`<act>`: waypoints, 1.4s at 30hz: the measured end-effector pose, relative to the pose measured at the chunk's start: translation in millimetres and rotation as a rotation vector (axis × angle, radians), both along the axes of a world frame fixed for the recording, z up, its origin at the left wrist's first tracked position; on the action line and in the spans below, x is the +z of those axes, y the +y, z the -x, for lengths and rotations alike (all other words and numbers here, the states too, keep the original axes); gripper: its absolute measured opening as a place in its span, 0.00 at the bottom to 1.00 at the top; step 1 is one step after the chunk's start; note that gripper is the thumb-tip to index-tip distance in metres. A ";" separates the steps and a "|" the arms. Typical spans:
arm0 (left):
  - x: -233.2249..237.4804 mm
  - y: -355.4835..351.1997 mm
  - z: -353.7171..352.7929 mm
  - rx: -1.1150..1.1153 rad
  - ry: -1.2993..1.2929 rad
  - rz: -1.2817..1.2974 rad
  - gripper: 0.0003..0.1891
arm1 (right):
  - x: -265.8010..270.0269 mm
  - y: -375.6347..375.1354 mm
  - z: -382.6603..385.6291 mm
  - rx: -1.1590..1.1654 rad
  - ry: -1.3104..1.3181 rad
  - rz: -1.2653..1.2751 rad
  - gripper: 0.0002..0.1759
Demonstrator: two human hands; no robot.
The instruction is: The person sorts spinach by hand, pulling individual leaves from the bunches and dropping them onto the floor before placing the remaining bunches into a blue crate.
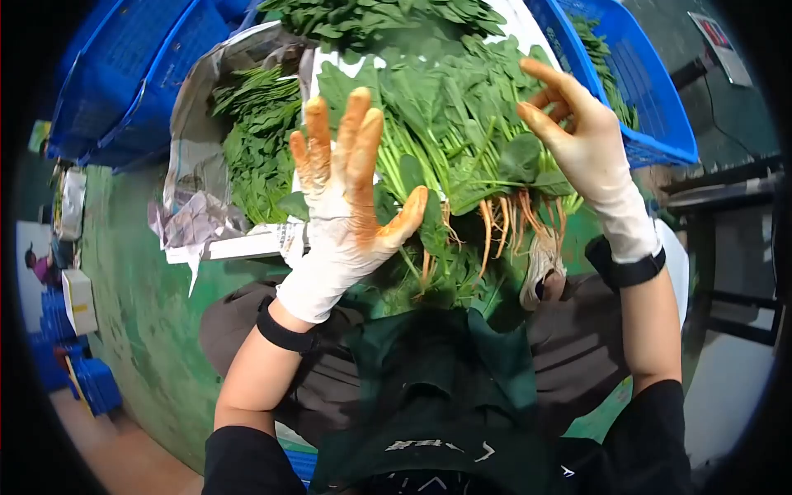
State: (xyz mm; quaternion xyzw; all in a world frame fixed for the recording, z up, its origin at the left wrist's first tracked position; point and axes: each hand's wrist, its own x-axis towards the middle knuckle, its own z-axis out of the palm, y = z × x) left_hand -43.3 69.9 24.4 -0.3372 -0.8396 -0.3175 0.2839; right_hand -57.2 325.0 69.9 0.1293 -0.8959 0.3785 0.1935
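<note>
My left hand [346,198], in a white glove stained orange-brown, is raised with its fingers spread and nothing in it. Behind it lies a pile of spinach [421,99], with long green stems and orange-pink roots [495,219] pointing toward me. My right hand [590,144], gloved in white too, hovers at the right edge of the pile. Its thumb and index finger are apart, the other fingers are curled, and I see nothing held. Loose green leaves [437,272] hang below the roots, near my lap.
A paper-lined box [194,148] with leafy greens [260,140] stands on the left. Blue crates [124,91] are stacked behind it. Another blue crate [652,82] holding greens is at the right. More greens [388,16] lie at the back. The floor [140,289] is green.
</note>
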 end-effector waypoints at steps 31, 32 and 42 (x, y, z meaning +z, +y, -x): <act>-20.9 3.1 -25.6 0.050 -0.359 0.359 0.33 | -1.3 -11.4 -23.3 -0.079 -0.026 0.066 0.10; -19.4 6.2 -33.3 0.004 -0.362 0.410 0.31 | 2.0 -20.4 -28.9 -0.044 -0.096 -0.044 0.10; -0.7 8.2 -79.7 -0.741 -0.975 0.431 0.18 | -45.6 -69.9 -38.8 0.158 -0.200 -0.320 0.17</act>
